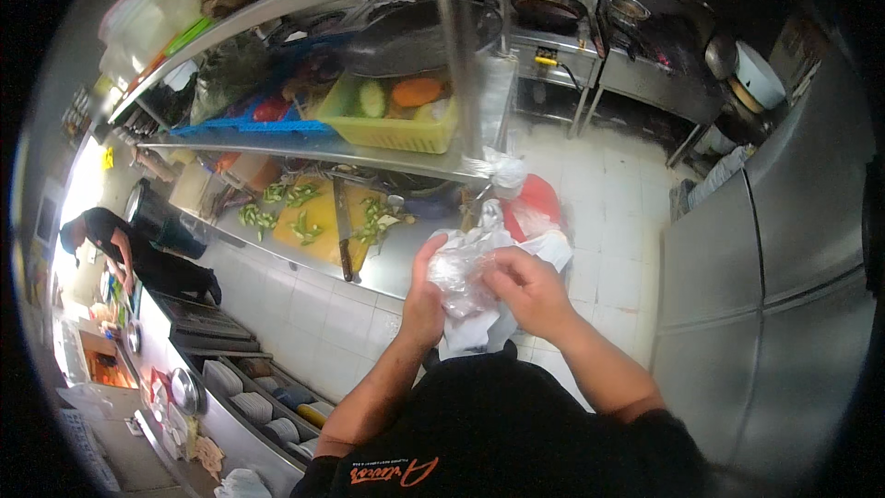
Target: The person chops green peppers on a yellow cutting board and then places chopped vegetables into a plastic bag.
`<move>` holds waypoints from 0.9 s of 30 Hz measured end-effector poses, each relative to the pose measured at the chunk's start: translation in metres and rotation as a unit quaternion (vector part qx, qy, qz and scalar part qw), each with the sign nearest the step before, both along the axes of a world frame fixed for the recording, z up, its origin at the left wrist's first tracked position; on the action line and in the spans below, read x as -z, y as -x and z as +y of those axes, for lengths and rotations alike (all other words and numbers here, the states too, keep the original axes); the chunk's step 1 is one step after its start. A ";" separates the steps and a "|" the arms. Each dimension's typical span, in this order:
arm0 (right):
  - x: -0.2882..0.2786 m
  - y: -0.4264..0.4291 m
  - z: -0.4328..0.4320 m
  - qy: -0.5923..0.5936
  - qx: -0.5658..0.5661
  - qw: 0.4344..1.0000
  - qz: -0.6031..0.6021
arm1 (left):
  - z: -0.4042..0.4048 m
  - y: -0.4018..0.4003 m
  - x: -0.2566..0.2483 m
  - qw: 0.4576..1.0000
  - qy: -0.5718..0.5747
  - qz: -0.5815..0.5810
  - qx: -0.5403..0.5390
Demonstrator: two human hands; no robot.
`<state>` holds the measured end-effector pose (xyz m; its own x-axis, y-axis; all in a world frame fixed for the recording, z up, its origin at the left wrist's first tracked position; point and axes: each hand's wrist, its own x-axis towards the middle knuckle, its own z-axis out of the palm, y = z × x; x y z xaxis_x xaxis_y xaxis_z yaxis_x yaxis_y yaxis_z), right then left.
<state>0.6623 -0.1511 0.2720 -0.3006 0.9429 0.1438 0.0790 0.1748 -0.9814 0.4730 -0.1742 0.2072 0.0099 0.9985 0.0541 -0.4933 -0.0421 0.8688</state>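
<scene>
My left hand (pixel 423 297) holds the left side of a crumpled clear plastic bag (pixel 460 280). The fingers of my right hand (pixel 522 283) pinch its right side. What the bag contains, if anything, cannot be told. White plastic bags (pixel 484 335) hang just below and behind my hands, at the end of the steel counter. A red plastic bag (pixel 534 197) is beyond them. To the left, a knife (pixel 342 221) with a brown handle lies on a yellow cutting board (pixel 325 211), among cut green vegetable pieces (pixel 304 228).
Above the counter, a steel shelf (pixel 304 150) holds a yellow-green basket (pixel 387 135) of vegetables. Stoves (pixel 657 48) stand at the back right, and a steel refrigerator (pixel 712 277) at the right. Another person (pixel 131 242) bends over a counter at the far left, near shelves of stacked plates (pixel 252 407).
</scene>
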 end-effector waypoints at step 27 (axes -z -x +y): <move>-0.009 0.078 -0.001 -0.162 -0.092 0.956 -0.227 | -0.041 0.068 0.023 0.992 0.037 0.094 -0.075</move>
<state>0.5842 -0.1521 0.2810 -0.5584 0.7959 0.2339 0.4228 0.5156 -0.7452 0.4049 -0.2150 0.1838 -0.1355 0.9907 -0.0090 -0.3148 -0.0344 0.9485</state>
